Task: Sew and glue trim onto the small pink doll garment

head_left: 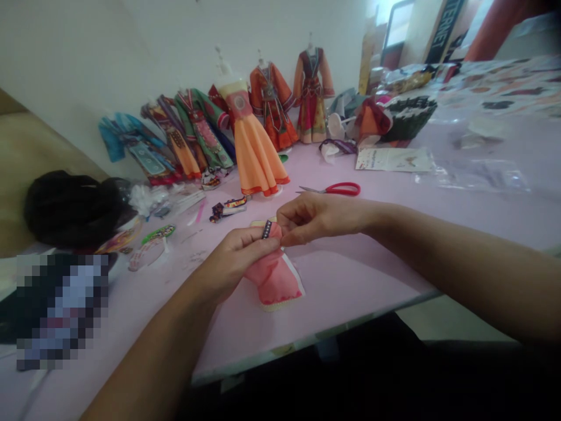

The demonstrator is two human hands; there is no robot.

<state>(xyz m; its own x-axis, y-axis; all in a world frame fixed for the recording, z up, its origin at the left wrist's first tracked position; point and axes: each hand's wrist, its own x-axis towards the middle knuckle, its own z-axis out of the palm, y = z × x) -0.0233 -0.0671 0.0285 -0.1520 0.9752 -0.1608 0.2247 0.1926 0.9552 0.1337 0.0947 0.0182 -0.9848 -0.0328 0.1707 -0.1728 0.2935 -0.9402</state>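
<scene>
A small pink doll garment with a pale lace hem and a white edge hangs from my hands above the table's near part. My left hand is closed on it, the thumb pressed over the cloth beside a dark trim with white dots. Fingers curled into a pinch, my right hand meets the garment's upper right edge. Whatever lies between its fingertips is too small to make out. Just beyond my right hand lie red-handled scissors, blades pointing left.
Several small dressed doll forms stand along the wall, one in an orange skirt nearest. Patterned ribbon, a tape roll and a black bag lie to the left. A printed card, plastic bags and a dark basket sit to the right.
</scene>
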